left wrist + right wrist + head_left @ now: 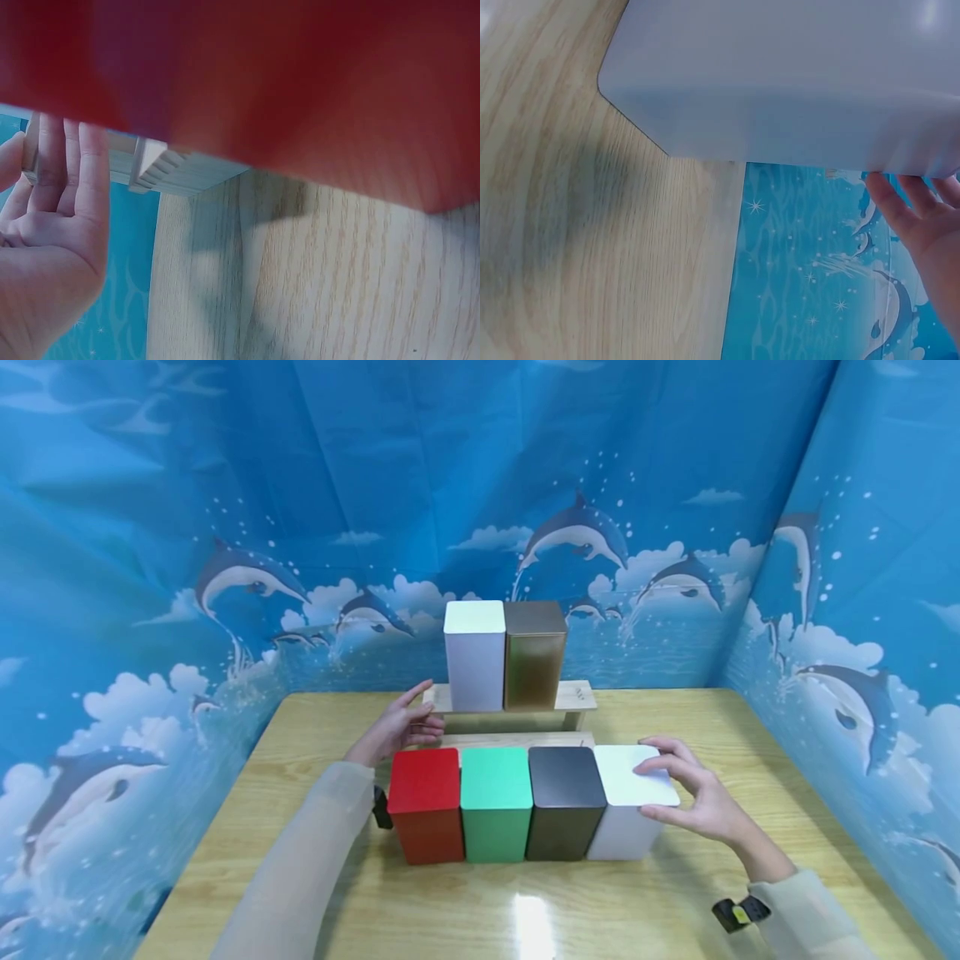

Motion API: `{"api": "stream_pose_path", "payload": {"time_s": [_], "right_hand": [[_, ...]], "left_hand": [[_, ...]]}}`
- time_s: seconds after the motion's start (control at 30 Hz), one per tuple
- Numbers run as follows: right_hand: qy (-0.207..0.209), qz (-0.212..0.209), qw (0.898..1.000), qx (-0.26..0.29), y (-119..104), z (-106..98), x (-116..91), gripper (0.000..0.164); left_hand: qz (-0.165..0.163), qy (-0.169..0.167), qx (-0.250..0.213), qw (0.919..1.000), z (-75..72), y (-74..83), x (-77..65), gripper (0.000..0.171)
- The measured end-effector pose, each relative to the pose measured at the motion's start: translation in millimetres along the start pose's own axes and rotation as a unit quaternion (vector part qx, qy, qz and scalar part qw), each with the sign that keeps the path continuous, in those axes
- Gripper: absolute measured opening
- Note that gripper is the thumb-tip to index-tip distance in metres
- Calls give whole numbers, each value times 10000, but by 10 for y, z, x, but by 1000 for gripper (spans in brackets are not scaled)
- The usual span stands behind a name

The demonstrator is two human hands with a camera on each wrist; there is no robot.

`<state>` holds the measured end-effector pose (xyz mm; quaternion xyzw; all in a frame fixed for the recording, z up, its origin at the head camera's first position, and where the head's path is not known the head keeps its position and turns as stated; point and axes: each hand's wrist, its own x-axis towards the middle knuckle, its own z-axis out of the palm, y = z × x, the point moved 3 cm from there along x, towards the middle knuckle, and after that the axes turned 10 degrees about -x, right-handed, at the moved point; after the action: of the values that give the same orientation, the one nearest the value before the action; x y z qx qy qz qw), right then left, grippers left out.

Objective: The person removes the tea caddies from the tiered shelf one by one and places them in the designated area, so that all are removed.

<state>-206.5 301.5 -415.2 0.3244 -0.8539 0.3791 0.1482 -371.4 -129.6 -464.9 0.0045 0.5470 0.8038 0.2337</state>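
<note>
In the head view, a red box (426, 806), a green box (495, 806), a black box (564, 803) and a white box (637, 777) stand side by side in a row. My right hand (693, 789) grips the white box around its top right end, one finger lying on its top. At the left end of a wooden two-step stand (576, 695), my left hand (401, 727) holds the upper board's end between thumb and fingers. On that board stand a second white box (476, 664) and a bronze box (534, 664). The red box hides much of the left wrist view.
The pale wooden table (300, 827) extends around the row. Blue dolphin-printed sheets (375, 527) rise behind it and at both sides. A lower board (517, 740) of the stand lies just behind the front row, partly hidden by it.
</note>
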Motion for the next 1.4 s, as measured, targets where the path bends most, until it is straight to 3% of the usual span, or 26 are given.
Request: {"api": "stream_pose_path", "payload": {"time_s": [0.27, 0.57, 1.07, 1.4], "right_hand": [[-220, 192, 9995, 89, 30, -27, -43, 53], [-164, 241, 9994, 179, 17, -105, -72, 55], [133, -725, 9960, 512, -32, -209, 35, 59], [232, -760, 9963, 322, -142, -297, 177, 56]], "left_hand": [[-16, -55, -19, 10000, 9, 6, -12, 57], [-2, -23, -17, 10000, 14, 15, -21, 57], [-77, -181, 121, 9997, 101, 99, -125, 58], [-26, -108, -41, 9999, 20, 22, -28, 59]]}}
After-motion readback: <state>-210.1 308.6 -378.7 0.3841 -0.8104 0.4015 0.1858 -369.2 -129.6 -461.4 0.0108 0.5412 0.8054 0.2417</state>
